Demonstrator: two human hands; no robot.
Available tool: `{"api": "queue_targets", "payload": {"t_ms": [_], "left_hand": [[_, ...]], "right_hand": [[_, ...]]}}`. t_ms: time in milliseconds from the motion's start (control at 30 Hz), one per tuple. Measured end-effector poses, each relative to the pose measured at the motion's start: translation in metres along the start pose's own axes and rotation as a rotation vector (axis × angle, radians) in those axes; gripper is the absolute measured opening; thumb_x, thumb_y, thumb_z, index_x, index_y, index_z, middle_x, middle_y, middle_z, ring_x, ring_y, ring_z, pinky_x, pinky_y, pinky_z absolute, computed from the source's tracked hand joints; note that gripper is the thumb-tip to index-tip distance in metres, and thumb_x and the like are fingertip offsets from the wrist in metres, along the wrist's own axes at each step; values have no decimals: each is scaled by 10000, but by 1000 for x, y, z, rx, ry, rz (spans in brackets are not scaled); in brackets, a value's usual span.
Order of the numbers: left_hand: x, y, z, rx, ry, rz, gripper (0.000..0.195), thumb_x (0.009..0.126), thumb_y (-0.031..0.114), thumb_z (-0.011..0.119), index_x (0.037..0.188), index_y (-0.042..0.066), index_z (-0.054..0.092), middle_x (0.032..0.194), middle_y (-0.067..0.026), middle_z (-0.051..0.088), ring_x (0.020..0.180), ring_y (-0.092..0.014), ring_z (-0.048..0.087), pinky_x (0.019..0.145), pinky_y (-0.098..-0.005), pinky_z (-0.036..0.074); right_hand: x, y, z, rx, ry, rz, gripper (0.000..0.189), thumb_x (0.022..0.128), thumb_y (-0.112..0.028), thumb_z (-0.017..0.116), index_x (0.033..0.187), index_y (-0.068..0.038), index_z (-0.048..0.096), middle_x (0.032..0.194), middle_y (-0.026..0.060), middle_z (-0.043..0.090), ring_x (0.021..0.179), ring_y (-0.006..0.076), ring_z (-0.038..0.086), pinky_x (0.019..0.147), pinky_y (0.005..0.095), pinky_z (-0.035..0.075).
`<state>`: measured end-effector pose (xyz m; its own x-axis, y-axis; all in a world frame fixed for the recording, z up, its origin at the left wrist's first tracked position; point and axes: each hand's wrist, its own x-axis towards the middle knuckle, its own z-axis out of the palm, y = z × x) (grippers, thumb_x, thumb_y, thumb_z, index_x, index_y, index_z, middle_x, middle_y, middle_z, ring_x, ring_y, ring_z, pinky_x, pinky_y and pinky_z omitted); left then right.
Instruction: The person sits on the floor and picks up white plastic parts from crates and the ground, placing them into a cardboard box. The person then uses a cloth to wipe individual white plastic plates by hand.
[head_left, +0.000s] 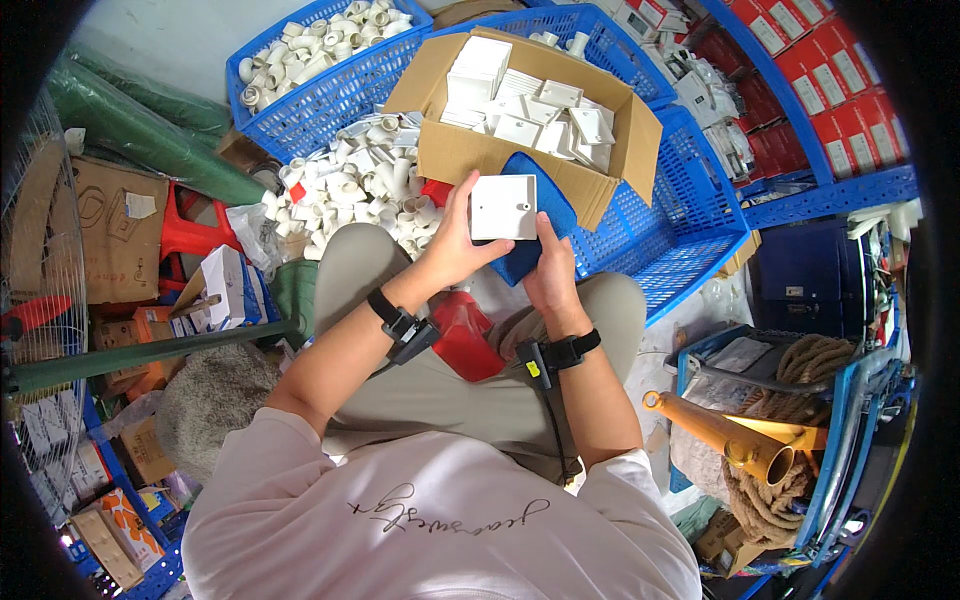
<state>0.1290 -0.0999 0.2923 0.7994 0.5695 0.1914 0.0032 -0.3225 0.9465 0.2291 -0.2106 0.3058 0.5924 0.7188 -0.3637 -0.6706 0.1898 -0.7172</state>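
My left hand (454, 232) grips a square white plastic cover plate (495, 206) by its left and lower edges. The plate shows a small round boss near its right side. A blue cloth (551, 191) is in my right hand (553, 274), and it passes behind the plate. My right thumb or finger lies at the plate's lower right edge; the other fingers are partly hidden by the cloth. Just beyond my hands stands an open cardboard box (510, 154) with many similar white plates (517, 129) inside, some stacked in rows and others loose.
White pipe fittings (360, 176) lie heaped left of the box. More fill a blue plastic crate (300, 131) behind. Another blue crate (660, 247) sits to the right. A red stool (191, 225) is at left; a yellow metal tube (720, 435) and coiled rope (814, 367) lie at right.
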Motion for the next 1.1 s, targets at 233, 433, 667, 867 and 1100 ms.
{"api": "queue_targets", "payload": {"t_ms": [233,433,667,867,1100], "left_hand": [[1,3,0,-242,-78,-216,1020,723,224,732,1371,-38,-11,1358,-195,260,1241,-242,307,1009,-332,283],[1,3,0,-243,-65,-272,1103,618,404,789,1361,-61,119,1293,-242,305,1221,-314,325,1011,-365,278],[1,15,-6,-258,-249,-202,1088,543,165,843,1371,34,149,1162,-86,457,1059,-200,449,925,-337,337],[1,10,-3,-265,-186,-188,1080,550,92,819,1379,44,129,1138,-77,473,1037,-191,459,924,-344,339],[2,5,-6,-311,-105,-339,1077,563,74,803,1386,71,108,1105,-85,483,1048,-215,458,892,-359,381]], "right_hand": [[-5,1,2,-58,-123,-56,260,895,-141,468,1117,-17,518,1064,71,585,947,167,570,827,300,451],[-12,-3,6,-28,-144,-49,308,901,-179,459,1164,-22,487,1087,79,576,967,183,567,857,311,443],[-12,-10,7,-23,-125,-12,345,933,-272,405,1126,-8,513,1069,80,570,919,156,562,804,295,443],[-16,-11,5,-171,-100,-138,386,914,-336,452,1088,-3,540,985,60,596,833,124,563,745,257,445],[-22,-11,16,-173,-171,-195,402,923,-333,428,1112,6,528,1004,57,587,876,121,547,776,250,429]]}}
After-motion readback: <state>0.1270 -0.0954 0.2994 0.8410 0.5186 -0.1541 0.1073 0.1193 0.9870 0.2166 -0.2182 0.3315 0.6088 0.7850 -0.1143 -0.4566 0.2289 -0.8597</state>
